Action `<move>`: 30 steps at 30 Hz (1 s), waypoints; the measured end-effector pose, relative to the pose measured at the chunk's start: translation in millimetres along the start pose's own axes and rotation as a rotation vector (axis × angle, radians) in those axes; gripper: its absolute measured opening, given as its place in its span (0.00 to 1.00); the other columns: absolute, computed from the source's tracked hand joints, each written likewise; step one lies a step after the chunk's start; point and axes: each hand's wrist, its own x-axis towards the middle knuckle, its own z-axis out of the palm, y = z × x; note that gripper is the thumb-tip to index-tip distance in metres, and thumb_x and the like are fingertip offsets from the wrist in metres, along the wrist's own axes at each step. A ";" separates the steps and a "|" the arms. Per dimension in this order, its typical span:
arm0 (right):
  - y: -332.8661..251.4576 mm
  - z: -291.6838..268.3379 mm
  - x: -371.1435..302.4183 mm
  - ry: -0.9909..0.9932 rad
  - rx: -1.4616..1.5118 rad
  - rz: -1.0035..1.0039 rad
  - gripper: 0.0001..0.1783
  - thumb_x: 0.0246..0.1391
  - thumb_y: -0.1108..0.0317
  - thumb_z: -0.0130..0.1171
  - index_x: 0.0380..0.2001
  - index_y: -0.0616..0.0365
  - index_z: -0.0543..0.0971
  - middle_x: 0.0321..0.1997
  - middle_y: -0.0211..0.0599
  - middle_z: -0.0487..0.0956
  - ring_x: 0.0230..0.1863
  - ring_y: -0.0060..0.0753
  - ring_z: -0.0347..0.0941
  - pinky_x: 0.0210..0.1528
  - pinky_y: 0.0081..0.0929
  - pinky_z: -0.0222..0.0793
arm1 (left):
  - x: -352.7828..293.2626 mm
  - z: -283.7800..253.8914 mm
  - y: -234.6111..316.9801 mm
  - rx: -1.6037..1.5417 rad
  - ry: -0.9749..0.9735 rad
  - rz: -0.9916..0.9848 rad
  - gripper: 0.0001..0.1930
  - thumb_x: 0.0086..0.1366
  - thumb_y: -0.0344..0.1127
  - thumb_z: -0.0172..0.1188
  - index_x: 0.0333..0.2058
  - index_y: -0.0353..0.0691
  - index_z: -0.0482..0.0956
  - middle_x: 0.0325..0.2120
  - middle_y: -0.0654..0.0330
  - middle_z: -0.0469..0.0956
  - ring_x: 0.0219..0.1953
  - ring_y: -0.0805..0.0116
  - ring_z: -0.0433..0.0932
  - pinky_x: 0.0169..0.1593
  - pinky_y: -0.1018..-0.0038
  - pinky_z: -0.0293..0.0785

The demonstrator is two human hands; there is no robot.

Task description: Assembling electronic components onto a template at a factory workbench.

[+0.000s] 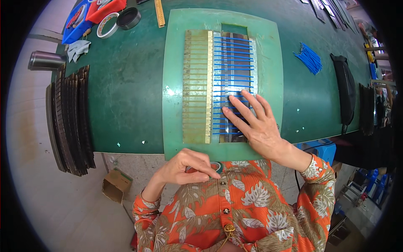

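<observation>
Many blue wires (pixel 232 80) lie in rows across a green board (pixel 176 84) at the tabletop's (pixel 126 84) near edge; the right hand (pixel 252 119), fingers spread, presses them flat. A sideways slip could skew rows. The left hand (pixel 189 166), fingers pinched together, hovers below the edge.

Orange long-sleeved shirt with pale leaf print, buttoned front.

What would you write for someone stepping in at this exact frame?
Right hand: flat, fingers spread, pressing the row of thin blue strips laid across the brass-coloured comb-like fixture on the light green board.
Left hand: off the table at the near edge, fingers pinched; what it holds cannot be told.
Done: strips fill the fixture rows.
Spare: loose bundle of blue strips to the right.
</observation>
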 end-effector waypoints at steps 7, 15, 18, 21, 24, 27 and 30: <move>-3.1 -8.0 -0.5 -0.036 0.055 -0.034 0.33 0.41 0.75 0.54 0.56 0.48 0.69 0.66 0.35 0.60 0.67 0.45 0.51 0.65 0.48 0.48 | -2.4 0.2 -0.4 0.008 -0.004 -0.019 0.12 0.54 0.34 0.61 0.36 0.35 0.84 0.22 0.58 0.77 0.23 0.72 0.73 0.26 0.77 0.65; -3.0 -13.3 -1.3 -0.057 0.057 -0.034 0.33 0.41 0.74 0.53 0.57 0.48 0.69 0.65 0.36 0.61 0.66 0.46 0.53 0.65 0.48 0.50 | -0.5 -2.7 2.5 -0.016 -0.025 -0.063 0.13 0.54 0.34 0.61 0.36 0.32 0.83 0.23 0.57 0.77 0.23 0.73 0.74 0.26 0.79 0.65; -6.4 -12.2 -6.3 -0.062 0.073 -0.047 0.33 0.41 0.74 0.53 0.57 0.48 0.69 0.65 0.36 0.61 0.66 0.47 0.53 0.65 0.48 0.50 | -3.1 -0.1 0.6 -0.064 0.016 -0.059 0.14 0.54 0.33 0.62 0.37 0.31 0.82 0.23 0.56 0.77 0.24 0.73 0.75 0.25 0.80 0.65; -11.7 -5.9 -13.1 -0.033 0.084 -0.050 0.34 0.41 0.74 0.54 0.57 0.48 0.69 0.65 0.36 0.60 0.66 0.48 0.53 0.65 0.49 0.50 | -1.1 -1.4 0.5 -0.059 -0.001 -0.050 0.14 0.54 0.33 0.62 0.37 0.30 0.82 0.23 0.56 0.77 0.24 0.73 0.75 0.25 0.80 0.65; -13.7 -2.3 -16.3 -0.032 0.093 -0.037 0.35 0.40 0.75 0.54 0.57 0.48 0.68 0.66 0.37 0.60 0.67 0.49 0.52 0.65 0.49 0.50 | -0.5 -1.9 1.2 -0.046 -0.017 -0.055 0.14 0.54 0.33 0.62 0.37 0.30 0.82 0.23 0.56 0.77 0.24 0.73 0.75 0.25 0.80 0.65; -11.3 -9.9 -14.4 -0.043 0.141 -0.036 0.35 0.40 0.75 0.54 0.57 0.48 0.68 0.66 0.37 0.59 0.67 0.48 0.52 0.65 0.50 0.49 | 0.6 -3.3 0.8 -0.028 -0.033 -0.076 0.14 0.54 0.33 0.63 0.37 0.30 0.82 0.23 0.56 0.77 0.24 0.73 0.75 0.25 0.80 0.65; -13.7 -8.5 -18.6 -0.047 0.151 -0.037 0.35 0.39 0.75 0.55 0.57 0.49 0.68 0.66 0.37 0.59 0.67 0.48 0.52 0.65 0.50 0.49 | 0.6 -3.3 0.5 -0.045 -0.021 -0.058 0.14 0.54 0.33 0.63 0.38 0.30 0.82 0.24 0.57 0.77 0.24 0.74 0.75 0.25 0.81 0.66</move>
